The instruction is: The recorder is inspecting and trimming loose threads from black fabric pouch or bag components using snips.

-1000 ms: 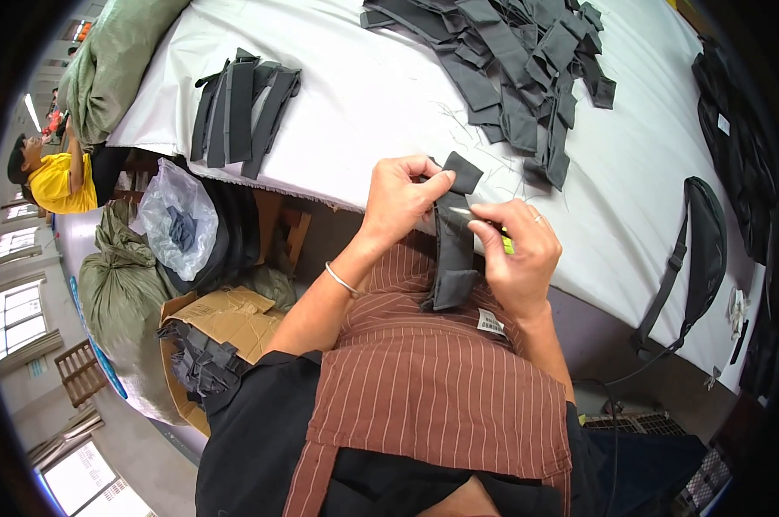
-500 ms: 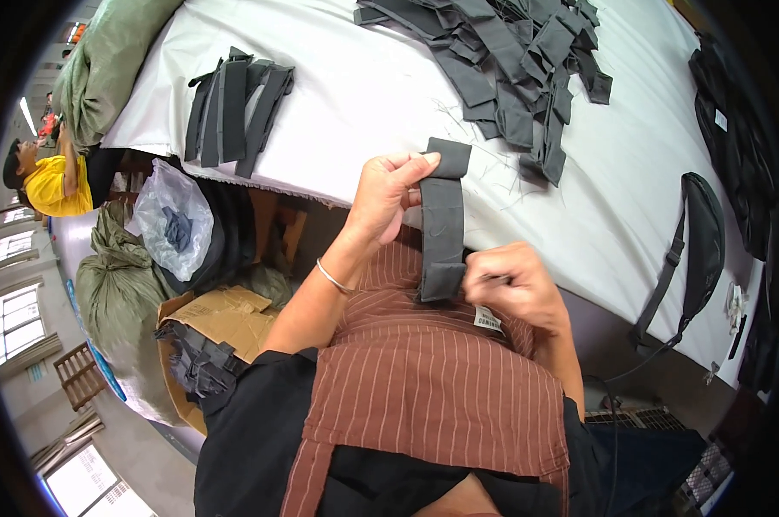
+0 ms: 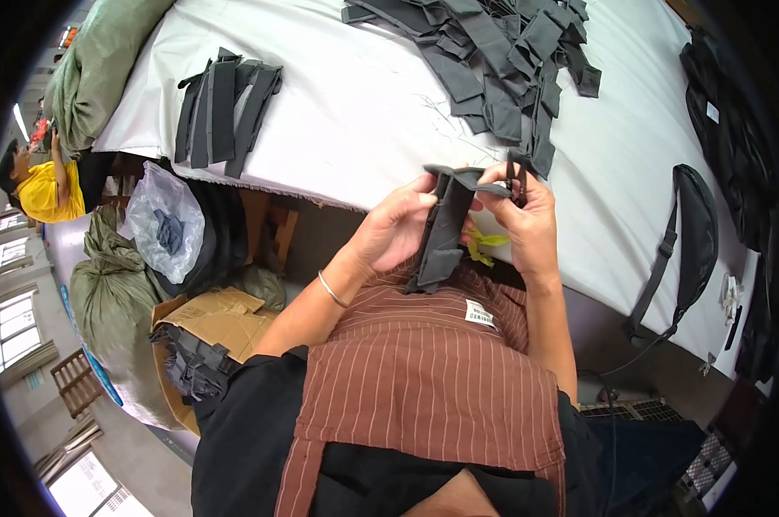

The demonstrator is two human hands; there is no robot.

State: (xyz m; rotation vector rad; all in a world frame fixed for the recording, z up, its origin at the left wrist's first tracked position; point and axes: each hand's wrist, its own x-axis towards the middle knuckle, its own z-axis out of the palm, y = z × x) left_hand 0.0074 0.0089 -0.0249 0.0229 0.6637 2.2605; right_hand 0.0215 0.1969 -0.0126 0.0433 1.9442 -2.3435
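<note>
My left hand (image 3: 396, 226) pinches a dark grey sewn fabric strip (image 3: 445, 226) along its left side, thumb in front. The strip hangs upright before my apron, its lower end folded over. At its top edge, the fingers of my right hand (image 3: 527, 215) grip the corner. A small black two-pronged tool, which looks like thread snips (image 3: 516, 179), is also held in my right hand, with prongs pointing up. Below that hand a yellow-green scrap (image 3: 489, 243) shows behind the strip; what it is attached to is hidden.
On the white-covered table (image 3: 338, 121) lie a heap of grey strips (image 3: 510, 60), a smaller stack (image 3: 221, 112) and a black waist bag (image 3: 695, 224). To my left stand a cardboard box (image 3: 204, 323), plastic-lined bin (image 3: 167, 224) and green sack (image 3: 114, 302). A person in yellow (image 3: 53, 189) is beyond.
My right hand has risen from the strip's lower end to its top corner. The strip has turned more edge-on, and the yellow-green scrap has come into view.
</note>
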